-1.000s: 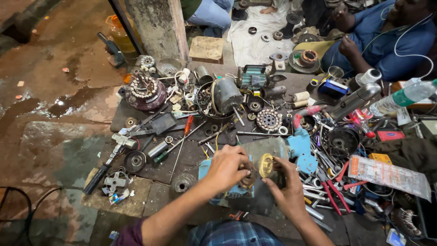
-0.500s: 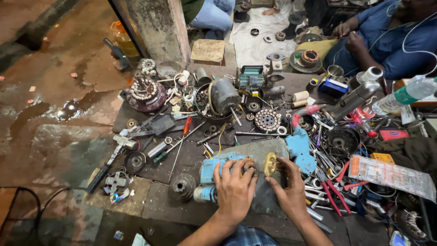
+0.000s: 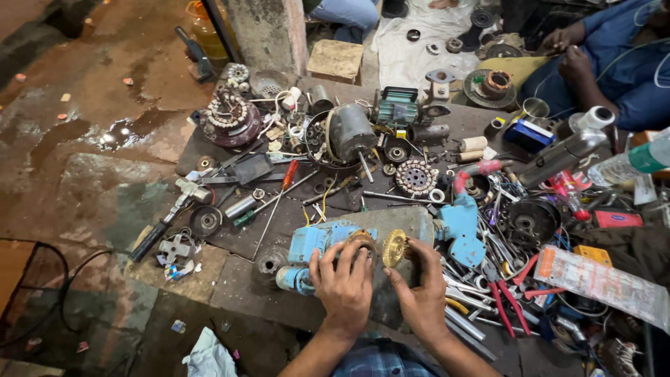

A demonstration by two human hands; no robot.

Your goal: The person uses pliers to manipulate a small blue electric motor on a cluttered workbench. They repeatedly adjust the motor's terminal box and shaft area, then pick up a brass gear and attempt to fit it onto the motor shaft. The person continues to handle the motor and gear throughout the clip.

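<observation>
The left hand (image 3: 343, 285) lay on the light-blue motor housing (image 3: 315, 246), fingers curled over it; the right hand (image 3: 423, 293) pinched the brass gear (image 3: 394, 248) at two o'clock; the gear looked small, rigid, probably greasy, best gripped by its toothed rim.

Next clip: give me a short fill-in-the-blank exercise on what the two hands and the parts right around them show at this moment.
1. The right hand pinches a toothed gear whose colour is ____.
2. The left hand rests on a tool housing painted light ____.
3. The screwdriver lying beyond the housing has a ____ handle.
4. The pliers lying on the right hand's side of the pile have ____ handles.

Missing words: brass (gold); blue; red; red
</observation>
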